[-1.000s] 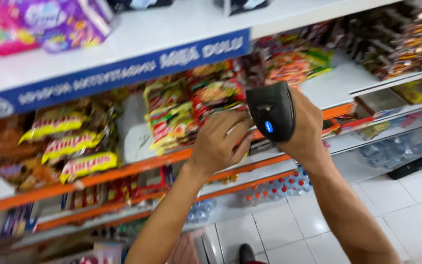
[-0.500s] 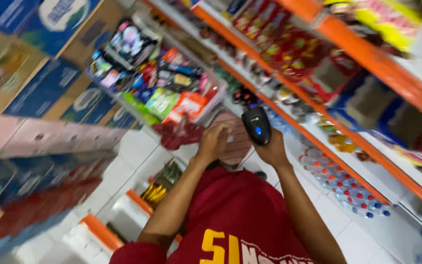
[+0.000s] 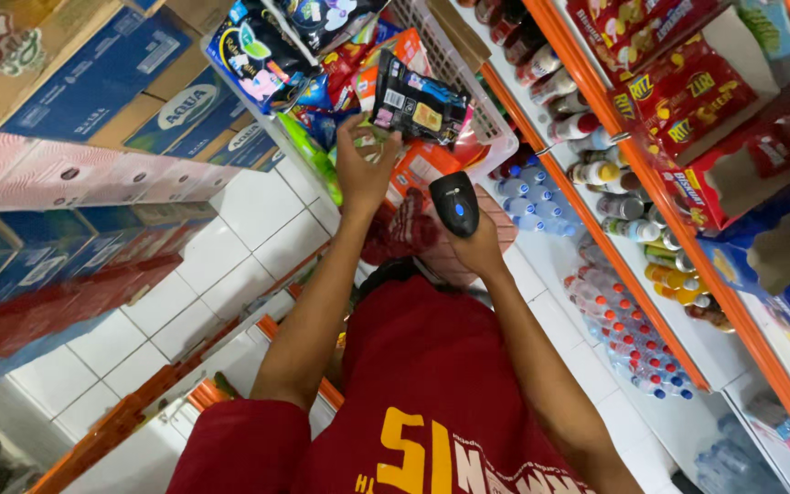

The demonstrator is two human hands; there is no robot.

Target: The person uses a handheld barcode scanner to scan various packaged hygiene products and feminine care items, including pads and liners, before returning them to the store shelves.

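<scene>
Between the stacked cartons and the orange-edged shelves (image 3: 651, 274), we see the left hand (image 3: 363, 169) lifting a dark snack packet (image 3: 418, 105) out over the white basket (image 3: 464, 91), fingers (image 3: 351, 137) pinching its lower edge so the flat printed face turns toward the scanner. The right hand (image 3: 482, 247) is clenched around a black handheld scanner (image 3: 454, 203) just below — its head is tilted up at the packet, close enough to read it. Bottled drinks (image 3: 614, 316) line the lower shelf.
</scene>
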